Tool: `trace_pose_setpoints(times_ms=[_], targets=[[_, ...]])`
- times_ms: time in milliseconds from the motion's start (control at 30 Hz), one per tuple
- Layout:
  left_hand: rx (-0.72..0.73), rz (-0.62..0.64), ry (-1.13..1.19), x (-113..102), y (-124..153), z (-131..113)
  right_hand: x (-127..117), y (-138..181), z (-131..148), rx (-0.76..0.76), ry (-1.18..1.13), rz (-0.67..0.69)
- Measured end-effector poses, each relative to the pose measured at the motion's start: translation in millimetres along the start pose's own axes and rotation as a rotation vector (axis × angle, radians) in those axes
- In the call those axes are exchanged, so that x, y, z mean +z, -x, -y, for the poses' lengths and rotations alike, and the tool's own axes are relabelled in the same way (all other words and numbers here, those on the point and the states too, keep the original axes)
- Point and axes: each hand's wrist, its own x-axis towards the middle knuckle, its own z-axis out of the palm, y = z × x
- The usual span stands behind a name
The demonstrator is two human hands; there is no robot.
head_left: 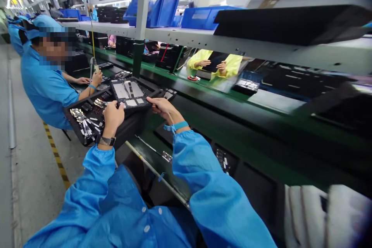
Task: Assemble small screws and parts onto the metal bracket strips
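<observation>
A flat, tablet-like device housing [131, 102] with a dark frame and silvery panels is tilted in front of me, above black trays. My left hand [114, 115] is closed at its near left corner, fingers curled against the edge. At the near right corner, my right hand [163, 107] pinches the rim with the thumb on top. Below and left of the housing, a black tray [83, 139] carries small circuit boards with white strips [87, 126]. The fingers under the housing are hidden.
A co-worker in blue [49, 81] sits at the left, holding a tool. Across the green bench [203, 112] are a person's yellow sleeves [234, 64]. A small board with a cable [166, 156] lies near the bench edge. Blue bins [200, 17] stand on the overhead shelf.
</observation>
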Motion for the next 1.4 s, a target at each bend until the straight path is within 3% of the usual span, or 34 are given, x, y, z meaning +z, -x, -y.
trace_pose_setpoints(times_ms=[100,200,300,400,533,633,833,933,1000,1100,1200,1267,1400], targets=[[-0.007,-0.071,0.051,1.0,3.1,-14.8,-1.6,10.7,9.4,-0.074,-0.044,-0.037],[-0.007,-0.057,0.299,6.2,14.7,-37.0,-12.0,41.1,18.4,-0.167,-0.094,-0.114],[-0.04,0.035,0.52,13.9,35.8,-60.1,-25.3,95.2,18.3,-0.224,-0.067,-0.225],[-0.112,0.21,0.616,26.6,62.6,-69.0,-36.1,158.5,2.4,-0.176,-0.025,-0.386],[-0.262,0.449,0.656,55.4,101.0,-40.8,-46.8,221.5,-42.4,-0.032,-0.039,-0.6],[-0.384,0.555,0.638,77.2,123.9,2.0,-52.4,236.9,-80.3,0.071,-0.023,-0.659],[-0.506,0.569,0.537,103.1,134.2,71.5,-65.3,212.6,-127.4,0.195,0.257,-0.56],[-0.476,0.593,0.414,107.0,132.1,87.0,-79.3,206.8,-128.1,0.247,0.447,-0.487],[-0.4,0.619,0.255,104.2,129.1,91.6,-94.2,206.4,-118.7,0.195,0.533,-0.454],[-0.181,0.597,-0.037,96.7,117.1,87.2,-122.5,194.7,-96.3,0.046,0.591,-0.469],[0.117,0.552,-0.153,103.6,91.4,66.4,-148.3,156.8,-79.3,-0.03,0.702,-0.534],[0.267,0.595,-0.139,126.5,67.9,47.5,-158.7,122.0,-76.0,-0.022,0.821,-0.546],[0.413,0.752,-0.203,205.3,21.7,20.9,-162.6,64.9,-82.0,0.085,1.08,-0.457]])
